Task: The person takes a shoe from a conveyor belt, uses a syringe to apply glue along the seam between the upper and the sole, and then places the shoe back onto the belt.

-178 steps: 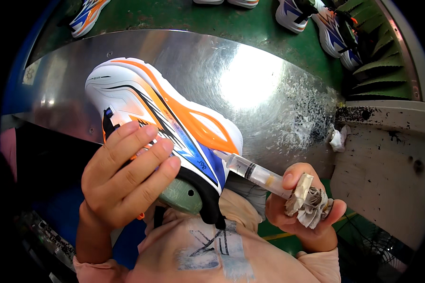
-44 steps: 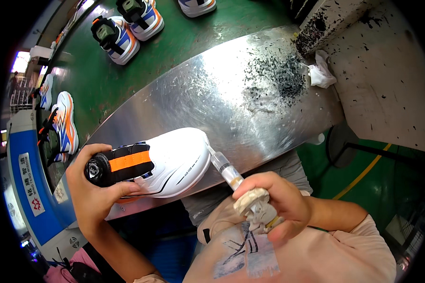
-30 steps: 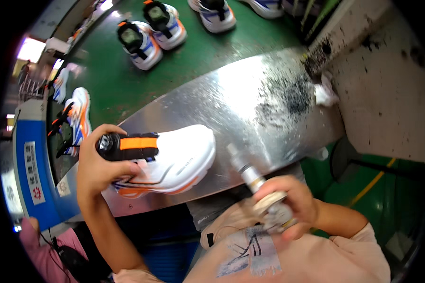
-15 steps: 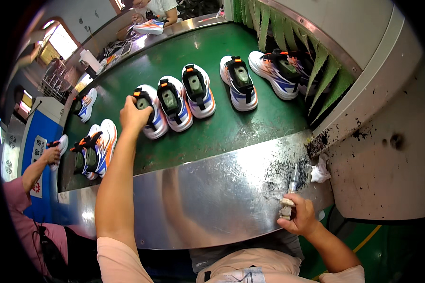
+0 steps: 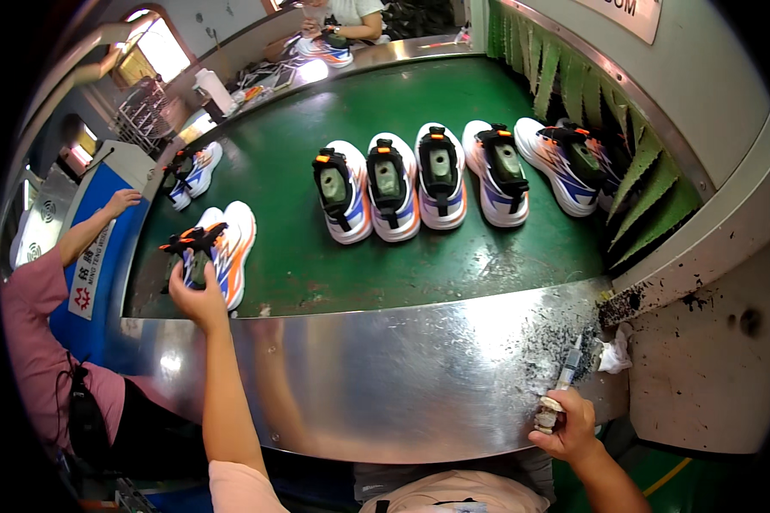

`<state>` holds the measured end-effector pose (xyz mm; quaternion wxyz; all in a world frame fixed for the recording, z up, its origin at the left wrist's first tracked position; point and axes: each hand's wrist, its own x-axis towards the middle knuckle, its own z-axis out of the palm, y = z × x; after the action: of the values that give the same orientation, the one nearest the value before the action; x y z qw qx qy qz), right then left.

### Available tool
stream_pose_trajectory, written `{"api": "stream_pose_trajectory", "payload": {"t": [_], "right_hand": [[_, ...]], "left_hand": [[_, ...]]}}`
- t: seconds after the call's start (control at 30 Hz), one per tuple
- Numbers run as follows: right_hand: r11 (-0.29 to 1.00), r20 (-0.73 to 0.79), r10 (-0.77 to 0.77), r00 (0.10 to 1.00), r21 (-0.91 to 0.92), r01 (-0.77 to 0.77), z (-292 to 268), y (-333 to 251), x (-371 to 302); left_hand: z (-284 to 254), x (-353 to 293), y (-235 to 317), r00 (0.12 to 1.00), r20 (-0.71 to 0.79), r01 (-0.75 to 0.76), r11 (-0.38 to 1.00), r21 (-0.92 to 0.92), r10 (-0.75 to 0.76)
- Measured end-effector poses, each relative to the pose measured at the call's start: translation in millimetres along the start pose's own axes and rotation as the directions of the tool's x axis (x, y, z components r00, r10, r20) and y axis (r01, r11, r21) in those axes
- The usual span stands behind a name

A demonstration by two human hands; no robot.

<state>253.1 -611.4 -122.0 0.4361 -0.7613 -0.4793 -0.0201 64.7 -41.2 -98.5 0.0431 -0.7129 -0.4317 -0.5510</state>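
Note:
White sneakers with orange and blue sides and green lasts inside lie on a green belt (image 5: pixel 291 282). My left hand (image 5: pixel 198 301) has its thumb and fingers around the heel of a sneaker (image 5: pixel 198 261) at the left, against another sneaker (image 5: pixel 241 248). In my right hand (image 5: pixel 573 425), over the metal ledge, is a clear syringe (image 5: pixel 571 366), its tip pointing away from me. Pale, lumpy wrapping shows by those fingers; what it is I cannot make out. Several sneakers (image 5: pixel 391 192) stand in a row mid-belt, heels toward me.
A metal ledge (image 5: pixel 359 359) with dark smears runs along the near side. At the right, green strip curtains (image 5: pixel 642 162) hang over a machine opening, partly covering a sneaker (image 5: pixel 565 167). Crumpled white tissue (image 5: pixel 614 350) lies beside the machine. One co-worker (image 5: pixel 38 325) is at left, another (image 5: pixel 351 21) beyond the belt.
My left hand has let go of the leftmost sneaker in the row and moved left and nearer to another one. The co-worker at left no longer holds a shoe. My view has shifted left.

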Motion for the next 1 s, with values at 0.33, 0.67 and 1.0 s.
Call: {"api": "stream_pose_trajectory", "payload": {"t": [0.33, 0.67, 1.0], "right_hand": [[0.992, -0.016, 0.116, 0.993, 0.052, -0.115, 1, -10, 3], [0.970, 0.003, 0.196, 0.981, 0.145, -0.194, -4, -20, 8], [0.233, 0.243, 0.480, 0.843, 0.891, -0.390, -54, -58, 2]], "left_hand": [[-12, 11, -23, 0.696, 0.549, 0.651, 0.729, -0.211, -0.462], [-191, -150, 99, 0.850, 0.508, 0.330, 0.894, -0.303, -0.141], [-216, -16, 197, 0.387, 0.653, -0.376, 0.758, -0.533, 0.651]]}}
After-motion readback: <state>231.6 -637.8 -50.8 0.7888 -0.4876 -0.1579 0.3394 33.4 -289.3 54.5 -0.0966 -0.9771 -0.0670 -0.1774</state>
